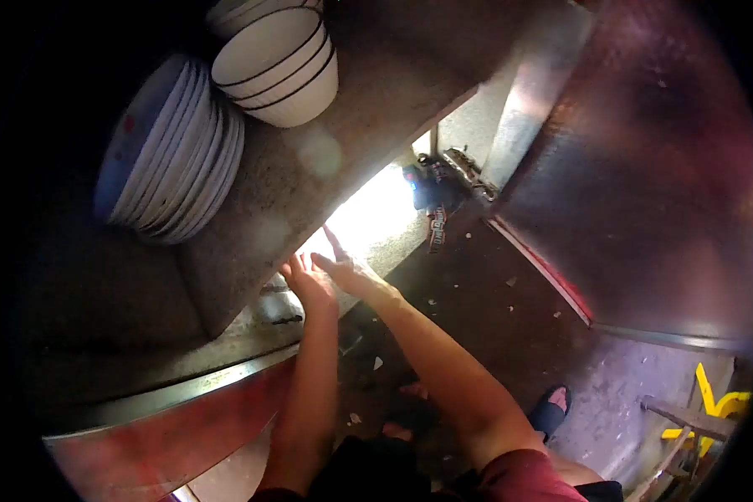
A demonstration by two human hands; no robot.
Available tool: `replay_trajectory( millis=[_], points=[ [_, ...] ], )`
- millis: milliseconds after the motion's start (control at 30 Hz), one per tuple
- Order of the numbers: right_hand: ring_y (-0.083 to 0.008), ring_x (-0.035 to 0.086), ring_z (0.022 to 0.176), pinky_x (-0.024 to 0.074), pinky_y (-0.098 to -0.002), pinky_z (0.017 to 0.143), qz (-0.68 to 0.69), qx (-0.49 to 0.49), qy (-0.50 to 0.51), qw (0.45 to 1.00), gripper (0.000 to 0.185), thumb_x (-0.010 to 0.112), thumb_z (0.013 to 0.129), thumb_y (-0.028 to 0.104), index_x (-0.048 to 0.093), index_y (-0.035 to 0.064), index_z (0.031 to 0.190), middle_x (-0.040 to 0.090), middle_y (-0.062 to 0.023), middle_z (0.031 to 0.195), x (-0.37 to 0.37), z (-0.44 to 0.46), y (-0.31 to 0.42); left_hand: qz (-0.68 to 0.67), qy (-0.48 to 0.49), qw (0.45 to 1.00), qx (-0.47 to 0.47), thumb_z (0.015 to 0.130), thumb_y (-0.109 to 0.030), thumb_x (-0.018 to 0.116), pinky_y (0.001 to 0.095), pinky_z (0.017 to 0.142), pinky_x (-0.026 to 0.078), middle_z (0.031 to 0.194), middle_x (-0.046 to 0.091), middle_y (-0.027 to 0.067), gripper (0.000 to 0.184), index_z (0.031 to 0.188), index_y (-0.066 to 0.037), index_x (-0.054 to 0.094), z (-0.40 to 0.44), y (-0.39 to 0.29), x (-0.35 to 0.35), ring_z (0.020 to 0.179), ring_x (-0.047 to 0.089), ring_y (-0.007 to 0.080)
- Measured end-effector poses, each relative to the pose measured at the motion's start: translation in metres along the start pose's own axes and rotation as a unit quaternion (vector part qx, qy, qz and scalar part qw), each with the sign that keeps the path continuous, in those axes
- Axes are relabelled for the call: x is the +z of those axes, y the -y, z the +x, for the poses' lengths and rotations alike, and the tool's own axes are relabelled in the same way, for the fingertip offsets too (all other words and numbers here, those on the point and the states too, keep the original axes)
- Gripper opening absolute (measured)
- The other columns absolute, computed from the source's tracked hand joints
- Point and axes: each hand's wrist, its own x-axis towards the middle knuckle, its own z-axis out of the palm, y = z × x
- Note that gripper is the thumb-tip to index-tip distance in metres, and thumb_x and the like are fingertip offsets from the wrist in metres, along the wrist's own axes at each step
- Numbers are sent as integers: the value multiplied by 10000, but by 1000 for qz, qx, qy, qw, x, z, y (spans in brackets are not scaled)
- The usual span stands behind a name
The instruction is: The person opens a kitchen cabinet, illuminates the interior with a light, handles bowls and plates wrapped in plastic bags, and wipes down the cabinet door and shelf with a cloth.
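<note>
Both my hands reach into a low cabinet under the counter, where strong glare washes out detail. My left hand [311, 289] is near the counter's edge, its fingers stretched forward. Close beside it on the right, my right hand [350, 272] extends its index finger towards the bright surface [385, 209]. The fingertips are partly lost in the light, and I see nothing held. Just below my left hand are some shiny, pale shapes [280, 307] I cannot make out. Beyond my right hand stands a dark device [433, 188] with a small blue light and a lettered label.
On the grey counter [268, 201] stand stacked white bowls [289, 79] with dark rims and a tall stack of plates [180, 159]. An open metal door [636, 209] fills the right side. Small scraps litter the dark floor [468, 318]. A yellow object [711, 406] is at lower right.
</note>
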Motion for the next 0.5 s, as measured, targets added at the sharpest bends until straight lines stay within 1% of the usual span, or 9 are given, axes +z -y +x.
replay_trajectory(
  millis=[100, 133, 167, 200, 300, 333, 367, 467, 500],
  points=[
    [-382, 500, 1214, 423, -432, 977, -70, 18, -28, 997, 759, 584, 895, 251, 129, 181, 1499, 407, -301, 1373, -14, -52, 14, 30, -21, 998, -59, 959, -185, 500, 478, 1043, 337, 1401, 289, 186, 615, 1454, -138, 137, -37, -20, -7, 1277, 365, 380],
    [-382, 574, 1113, 447, -430, 940, -85, -11, -55, 995, 742, 572, 901, 257, 134, 177, 1494, 505, -283, 1287, -23, -74, 19, 41, -16, 994, -103, 956, -156, 496, 475, 1022, 363, 1380, 302, 190, 621, 1457, -146, 129, -57, -27, -7, 1252, 391, 375],
    [-327, 614, 1056, 476, -405, 897, -87, 47, -49, 994, 661, 578, 893, 238, 252, 104, 1452, 576, -265, 1191, -38, -103, 51, 48, -5, 988, -147, 953, -128, 493, 473, 1001, 389, 1359, 314, 195, 629, 1460, -153, 121, -78, -33, -11, 1227, 417, 370],
    [-290, 631, 1002, 490, -383, 867, -66, 21, -38, 997, 551, 567, 900, 218, 353, 62, 1383, 614, -232, 1111, -48, -121, 51, 32, 17, 980, -195, 944, -102, 497, 467, 939, 454, 1288, 369, 184, 610, 1445, -159, 154, -94, -32, -22, 1158, 474, 358],
    [-184, 648, 846, 521, -319, 757, 88, 72, -90, 989, 246, 530, 922, 161, 599, -17, 1078, 669, -120, 896, -80, -186, 69, 37, 135, 942, -306, 923, -190, 551, 472, 810, 538, 1135, 499, 162, 371, 1214, -23, 394, -142, -54, -25, 931, 617, 341],
    [-175, 647, 816, 521, -306, 732, 137, 24, -121, 983, 211, 515, 935, 159, 611, -8, 1020, 665, -102, 871, -89, -214, 85, 87, 276, 928, -234, 928, -242, 538, 423, 796, 539, 1068, 560, 152, 356, 1190, -23, 436, -137, -24, -56, 877, 640, 301],
    [-165, 645, 785, 522, -294, 707, 179, -31, -155, 971, 200, 501, 948, 158, 623, 0, 961, 661, -84, 846, -99, -243, 107, 122, 335, 897, -262, 935, -259, 511, 374, 769, 532, 1053, 592, 132, 321, 1169, -41, 480, -132, -33, -50, 890, 642, 270],
    [-161, 640, 729, 521, -289, 689, 151, -19, -270, 951, 252, 488, 970, 204, 610, -13, 933, 649, -86, 834, -127, -331, 187, 78, 291, 896, -327, 894, -267, 537, 323, 580, 480, 787, 630, 57, 167, 892, -104, 570, -111, -43, -11, 678, 614, 198],
    [-163, 641, 722, 521, -288, 690, 181, -43, -293, 938, 265, 484, 975, 213, 607, -18, 934, 647, -89, 838, -132, -357, 206, 111, 347, 893, -264, 879, -245, 549, 317, 562, 443, 668, 581, 26, 157, 778, -136, 501, -133, -72, 22, 611, 573, 168]
  ],
)
